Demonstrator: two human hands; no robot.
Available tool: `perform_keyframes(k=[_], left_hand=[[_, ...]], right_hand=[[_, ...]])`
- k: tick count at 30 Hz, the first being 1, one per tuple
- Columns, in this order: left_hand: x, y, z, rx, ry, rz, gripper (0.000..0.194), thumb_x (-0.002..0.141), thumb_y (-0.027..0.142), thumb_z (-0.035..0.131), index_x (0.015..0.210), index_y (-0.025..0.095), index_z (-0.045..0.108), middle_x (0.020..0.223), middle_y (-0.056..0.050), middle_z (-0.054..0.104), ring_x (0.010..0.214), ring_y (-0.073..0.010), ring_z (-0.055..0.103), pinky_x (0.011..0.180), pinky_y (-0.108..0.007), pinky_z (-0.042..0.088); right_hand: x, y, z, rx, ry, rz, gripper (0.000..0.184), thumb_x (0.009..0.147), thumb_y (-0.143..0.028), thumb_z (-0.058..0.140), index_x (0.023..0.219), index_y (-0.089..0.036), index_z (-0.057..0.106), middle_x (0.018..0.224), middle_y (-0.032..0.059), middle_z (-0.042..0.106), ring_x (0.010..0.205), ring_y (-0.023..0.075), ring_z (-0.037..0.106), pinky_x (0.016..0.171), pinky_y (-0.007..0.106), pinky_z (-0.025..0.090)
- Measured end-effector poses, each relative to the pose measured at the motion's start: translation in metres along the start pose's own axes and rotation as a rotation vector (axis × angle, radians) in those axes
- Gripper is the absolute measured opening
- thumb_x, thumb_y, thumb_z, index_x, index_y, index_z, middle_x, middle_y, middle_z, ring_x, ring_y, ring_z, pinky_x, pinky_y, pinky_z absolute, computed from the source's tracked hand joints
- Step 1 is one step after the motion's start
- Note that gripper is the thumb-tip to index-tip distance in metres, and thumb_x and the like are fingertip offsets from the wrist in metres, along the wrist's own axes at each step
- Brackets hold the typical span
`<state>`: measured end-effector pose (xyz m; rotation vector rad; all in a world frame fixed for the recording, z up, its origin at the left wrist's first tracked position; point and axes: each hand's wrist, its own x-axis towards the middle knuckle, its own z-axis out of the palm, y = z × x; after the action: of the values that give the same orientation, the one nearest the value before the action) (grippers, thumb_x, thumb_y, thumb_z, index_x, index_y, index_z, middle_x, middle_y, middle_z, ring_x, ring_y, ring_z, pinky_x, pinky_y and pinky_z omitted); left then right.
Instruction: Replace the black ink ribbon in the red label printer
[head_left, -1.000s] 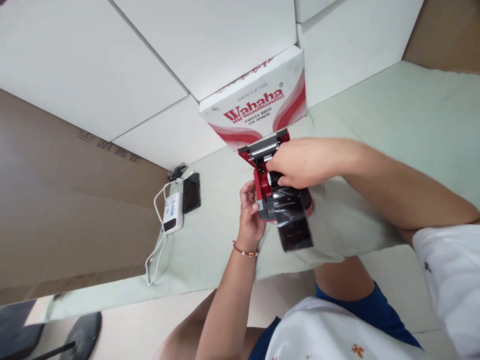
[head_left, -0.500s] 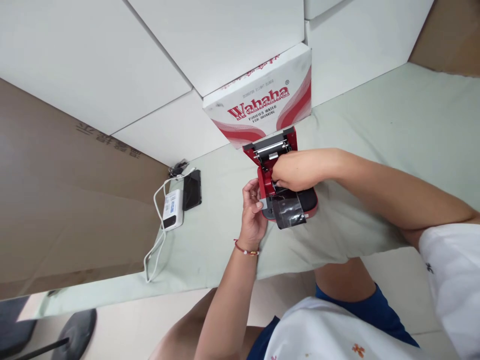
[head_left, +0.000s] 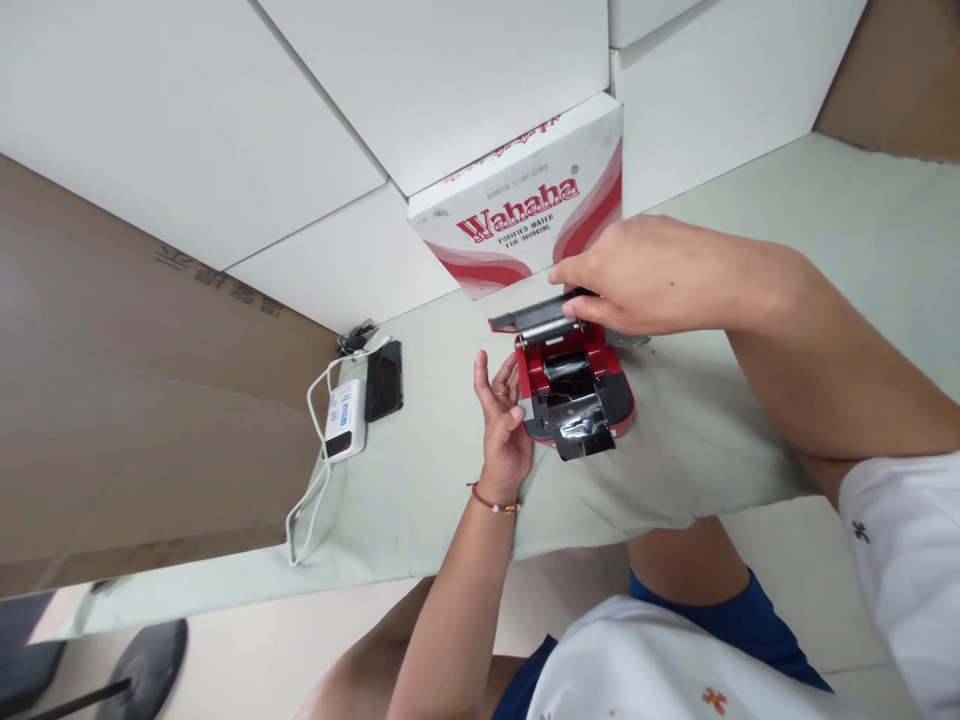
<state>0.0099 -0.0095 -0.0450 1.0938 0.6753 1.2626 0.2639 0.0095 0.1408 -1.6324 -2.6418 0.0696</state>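
A small red and black label printer [head_left: 622, 400] sits on the cloth-covered table with its lid [head_left: 525, 315] tilted partly up. In its red bay lies a roll of glossy black film [head_left: 568, 372], and a loose strip of the film [head_left: 583, 428] hangs over the front edge. My left hand [head_left: 504, 425] steadies the printer's left side, thumb on a grey tab and index finger raised. Above the bay, my right hand [head_left: 622, 280] pinches the right part of the lid between thumb and fingers, hiding that corner.
A white and red Wahaha carton [head_left: 525, 215] stands behind the printer against white panels. To the left lie a white power bank [head_left: 345, 415] with a cable and a black phone [head_left: 385, 380]. A cardboard sheet [head_left: 150, 400] walls the left side. Something shiny [head_left: 628, 341] shows beside the printer's right side.
My right hand has left the film roll in the bay and moved up to the lid, which now leans lower over the bay. The film strip hangs shorter. My left index finger has lifted.
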Motion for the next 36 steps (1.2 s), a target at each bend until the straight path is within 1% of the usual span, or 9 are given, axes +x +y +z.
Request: perform_keyframes(k=[4,7,9,13,18,20,23,27,36], left_hand=[[0.001,-0.001,-0.003,0.023,0.011,0.044,0.090,0.076,0.048,0.091,0.158,0.055,0.053,0.160,0.002,0.060,0.159,-0.0296,0.050,0.137,-0.047,0.035],[-0.002,0.002,-0.003,0.084,-0.003,0.050,0.063,0.079,0.053,0.087,0.140,0.042,0.074,0.166,0.000,0.057,0.165,-0.0336,0.042,0.138,-0.046,0.032],[-0.004,0.005,0.000,0.122,-0.021,0.060,0.047,0.085,0.060,0.079,0.123,0.033,0.081,0.169,-0.003,0.056,0.167,-0.0366,0.038,0.137,-0.048,0.034],[-0.006,0.008,0.006,0.112,0.007,0.067,0.042,0.093,0.064,0.067,0.110,0.029,0.082,0.166,-0.005,0.059,0.167,-0.0374,0.039,0.137,-0.053,0.034],[-0.003,0.007,0.003,0.119,0.029,0.018,0.032,0.085,0.054,0.080,0.103,0.028,0.080,0.165,-0.004,0.059,0.167,-0.0366,0.039,0.135,-0.050,0.035],[-0.001,0.007,0.000,0.106,0.027,-0.006,0.033,0.081,0.050,0.086,0.105,0.029,0.078,0.163,-0.003,0.060,0.164,-0.0352,0.042,0.133,-0.048,0.038],[0.000,0.005,-0.004,0.037,0.034,-0.007,0.054,0.077,0.046,0.092,0.126,0.039,0.070,0.161,0.001,0.061,0.160,-0.0295,0.048,0.130,-0.045,0.043],[0.001,0.002,-0.006,-0.009,0.033,-0.034,0.076,0.077,0.042,0.095,0.142,0.051,0.057,0.166,0.003,0.053,0.165,-0.0244,0.042,0.130,-0.041,0.043],[0.001,0.001,-0.005,-0.034,0.066,-0.051,0.071,0.074,0.035,0.095,0.134,0.047,0.059,0.166,0.003,0.050,0.161,-0.0242,0.046,0.125,-0.037,0.049]], right_hand=[[-0.013,-0.016,-0.014,-0.082,-0.190,-0.058,0.031,0.107,-0.026,0.048,0.100,-0.017,0.077,0.081,0.0075,0.073,0.073,0.0206,0.060,0.072,0.035,0.033],[-0.014,-0.027,-0.013,-0.137,-0.333,-0.136,0.027,0.101,-0.017,0.050,0.090,-0.015,0.074,0.076,0.0079,0.071,0.062,0.0168,0.050,0.067,0.037,0.029],[-0.011,-0.029,-0.008,-0.159,-0.356,-0.203,0.023,0.097,-0.012,0.051,0.088,-0.014,0.073,0.075,0.0082,0.070,0.058,0.0156,0.045,0.065,0.037,0.027],[-0.003,-0.029,0.001,-0.170,-0.350,-0.225,0.018,0.090,-0.010,0.056,0.088,-0.014,0.073,0.071,0.0081,0.068,0.059,0.0175,0.048,0.064,0.038,0.028],[0.004,-0.032,-0.003,-0.144,-0.356,-0.194,0.022,0.092,-0.010,0.054,0.088,-0.014,0.076,0.072,0.0093,0.069,0.065,0.0201,0.054,0.067,0.037,0.031],[0.005,-0.031,-0.005,-0.096,-0.328,-0.147,0.024,0.094,-0.011,0.055,0.091,-0.013,0.078,0.077,0.0115,0.073,0.071,0.0215,0.059,0.070,0.037,0.033],[0.003,-0.028,-0.004,-0.022,-0.281,-0.097,0.024,0.097,-0.013,0.056,0.097,-0.012,0.080,0.084,0.0128,0.076,0.075,0.0221,0.061,0.071,0.037,0.033],[-0.005,-0.027,-0.004,-0.002,-0.251,-0.134,0.026,0.101,-0.017,0.054,0.101,-0.014,0.079,0.084,0.0106,0.076,0.072,0.0202,0.059,0.070,0.036,0.031],[-0.032,-0.031,-0.023,0.123,-0.343,-0.353,0.030,0.109,-0.025,0.053,0.092,-0.020,0.077,0.077,0.0042,0.074,0.067,0.0174,0.055,0.073,0.037,0.034]])
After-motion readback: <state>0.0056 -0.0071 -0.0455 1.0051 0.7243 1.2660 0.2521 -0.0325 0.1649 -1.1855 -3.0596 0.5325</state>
